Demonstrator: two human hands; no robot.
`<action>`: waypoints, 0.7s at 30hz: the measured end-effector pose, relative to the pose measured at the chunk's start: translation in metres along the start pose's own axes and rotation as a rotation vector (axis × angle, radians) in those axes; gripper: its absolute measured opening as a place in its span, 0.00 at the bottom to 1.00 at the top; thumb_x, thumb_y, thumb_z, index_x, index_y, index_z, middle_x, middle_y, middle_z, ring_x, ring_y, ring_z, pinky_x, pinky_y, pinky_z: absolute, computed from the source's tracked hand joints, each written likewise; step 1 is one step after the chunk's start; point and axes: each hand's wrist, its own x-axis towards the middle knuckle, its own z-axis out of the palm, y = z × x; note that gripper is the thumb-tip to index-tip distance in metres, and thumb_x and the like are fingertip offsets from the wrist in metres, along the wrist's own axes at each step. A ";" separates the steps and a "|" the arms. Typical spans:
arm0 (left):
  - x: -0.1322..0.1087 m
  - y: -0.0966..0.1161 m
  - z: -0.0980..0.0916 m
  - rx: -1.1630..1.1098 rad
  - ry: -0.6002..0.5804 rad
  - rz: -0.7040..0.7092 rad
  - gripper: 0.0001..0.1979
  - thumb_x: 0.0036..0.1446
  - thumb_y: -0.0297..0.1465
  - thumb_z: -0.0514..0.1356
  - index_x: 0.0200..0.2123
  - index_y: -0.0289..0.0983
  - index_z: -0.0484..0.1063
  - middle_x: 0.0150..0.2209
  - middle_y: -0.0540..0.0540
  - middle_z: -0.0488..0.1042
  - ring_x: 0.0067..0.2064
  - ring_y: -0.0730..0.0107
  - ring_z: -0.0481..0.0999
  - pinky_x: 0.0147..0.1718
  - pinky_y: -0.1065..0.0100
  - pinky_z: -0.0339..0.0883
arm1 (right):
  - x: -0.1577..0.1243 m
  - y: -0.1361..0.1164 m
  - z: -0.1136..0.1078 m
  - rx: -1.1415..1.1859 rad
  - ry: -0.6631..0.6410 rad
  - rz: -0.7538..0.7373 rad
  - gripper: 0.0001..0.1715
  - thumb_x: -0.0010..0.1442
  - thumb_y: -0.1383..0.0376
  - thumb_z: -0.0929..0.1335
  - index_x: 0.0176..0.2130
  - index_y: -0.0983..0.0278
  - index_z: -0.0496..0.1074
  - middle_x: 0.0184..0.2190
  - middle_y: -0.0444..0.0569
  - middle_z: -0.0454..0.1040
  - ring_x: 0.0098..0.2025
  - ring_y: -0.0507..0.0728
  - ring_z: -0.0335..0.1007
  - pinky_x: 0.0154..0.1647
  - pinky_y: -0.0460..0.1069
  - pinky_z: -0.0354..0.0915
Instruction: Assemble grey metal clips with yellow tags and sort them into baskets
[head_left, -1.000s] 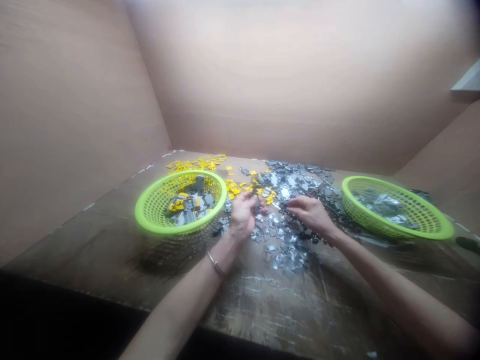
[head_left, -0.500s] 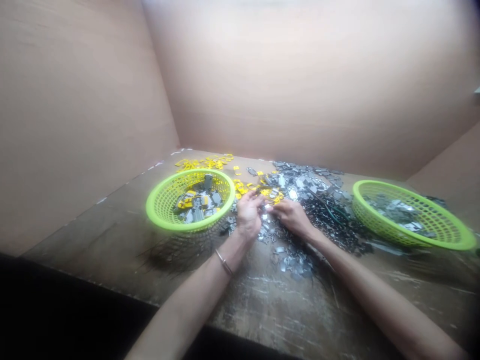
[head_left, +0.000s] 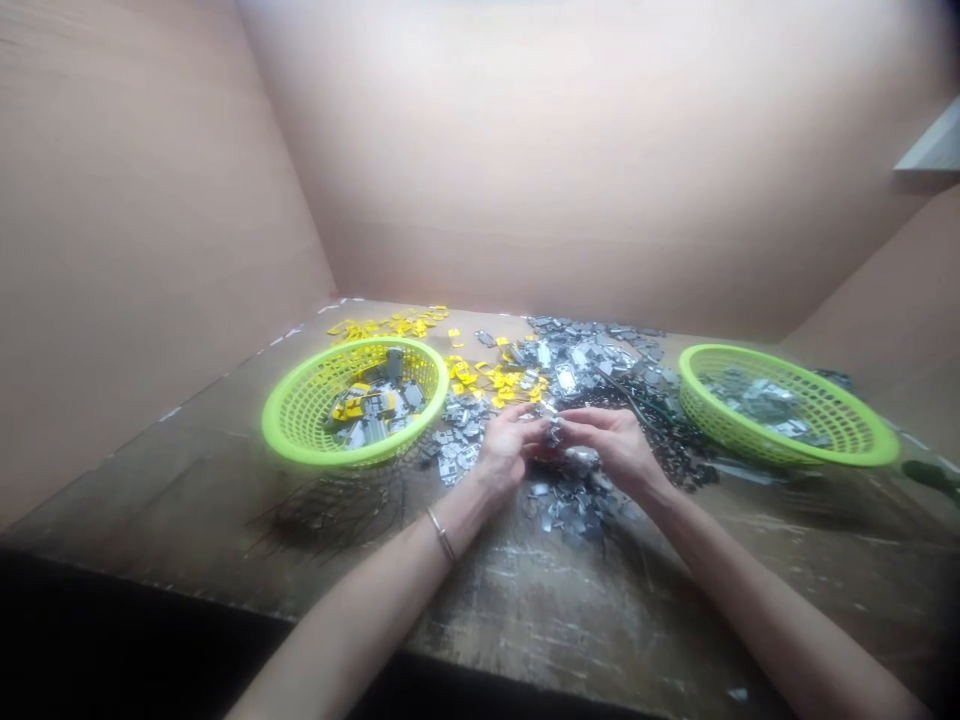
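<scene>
Hands nearer, left [head_left: 506, 450], right [head_left: 619, 445] — metal piece [head_left: 553, 433] between

free: worn wooden table [head_left: 570, 620] nearside | blocked: left basket [head_left: 352, 458], right basket [head_left: 795, 452]

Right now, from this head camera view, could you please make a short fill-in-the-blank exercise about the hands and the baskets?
The thin bangle is on the person's ____ wrist.
The lime-green basket near the left hand holds gray pieces and ____ pieces.
The lime-green basket near the right hand holds only ____ pieces.
Both hands are ____ the two baskets, above the scattered pile.

Missing words: left; yellow; gray; between.
</scene>
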 end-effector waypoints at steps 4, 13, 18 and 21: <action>0.001 0.001 -0.001 -0.030 -0.053 0.006 0.26 0.37 0.24 0.61 0.43 0.34 0.58 0.28 0.46 0.69 0.26 0.70 0.70 0.25 0.65 0.65 | -0.004 -0.009 0.000 -0.141 -0.032 -0.095 0.13 0.42 0.64 0.67 0.31 0.68 0.73 0.26 0.50 0.74 0.28 0.54 0.68 0.33 0.50 0.63; 0.001 0.003 -0.001 -0.061 -0.064 0.022 0.26 0.38 0.25 0.61 0.44 0.33 0.57 0.27 0.47 0.69 0.26 0.71 0.70 0.27 0.63 0.67 | -0.003 -0.004 -0.004 -0.068 -0.067 -0.070 0.15 0.42 0.64 0.68 0.32 0.68 0.73 0.28 0.51 0.74 0.31 0.55 0.68 0.35 0.50 0.62; 0.002 0.001 0.000 -0.048 -0.032 0.033 0.27 0.37 0.24 0.61 0.43 0.32 0.57 0.28 0.45 0.69 0.26 0.72 0.70 0.26 0.66 0.66 | -0.003 -0.005 0.000 -0.079 -0.031 -0.050 0.13 0.41 0.66 0.69 0.31 0.68 0.73 0.27 0.51 0.74 0.31 0.55 0.68 0.36 0.50 0.61; 0.002 0.001 0.000 -0.040 -0.039 0.026 0.26 0.37 0.25 0.61 0.43 0.33 0.58 0.27 0.46 0.69 0.26 0.71 0.70 0.25 0.66 0.66 | -0.003 -0.005 0.001 -0.099 0.001 -0.048 0.12 0.41 0.66 0.68 0.30 0.68 0.73 0.27 0.51 0.74 0.30 0.54 0.68 0.35 0.50 0.61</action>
